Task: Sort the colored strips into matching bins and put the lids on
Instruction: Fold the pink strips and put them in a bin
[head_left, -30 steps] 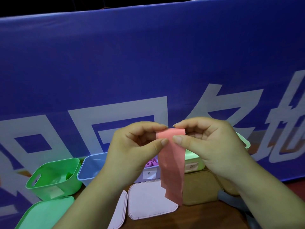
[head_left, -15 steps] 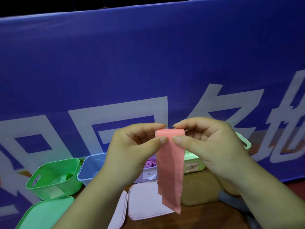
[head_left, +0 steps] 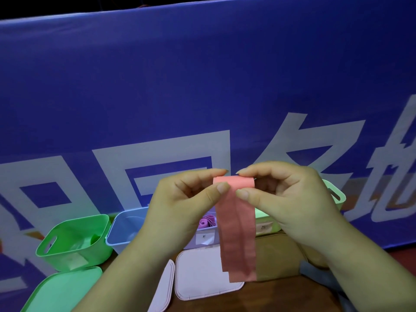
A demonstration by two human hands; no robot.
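Observation:
A pink strip hangs doubled over in front of me, its folded top pinched by both hands. My left hand grips the left corner between thumb and forefinger, and my right hand grips the right corner. Behind stand a green bin, a blue bin, a pale purple bin with a rolled purple strip inside, and a light green bin partly hidden by my right hand. A green lid, a pink lid and a tan lid lie on the table.
A blue banner with white characters rises right behind the bins. Another pale lid lies tilted between the green and pink lids. A grey object shows under my right forearm. The brown table shows near the front.
The hanging pink strip has straightened and swung slightly; its lower end now hangs squarer and lower. Both hands keep their pinch at the top fold, barely moved.

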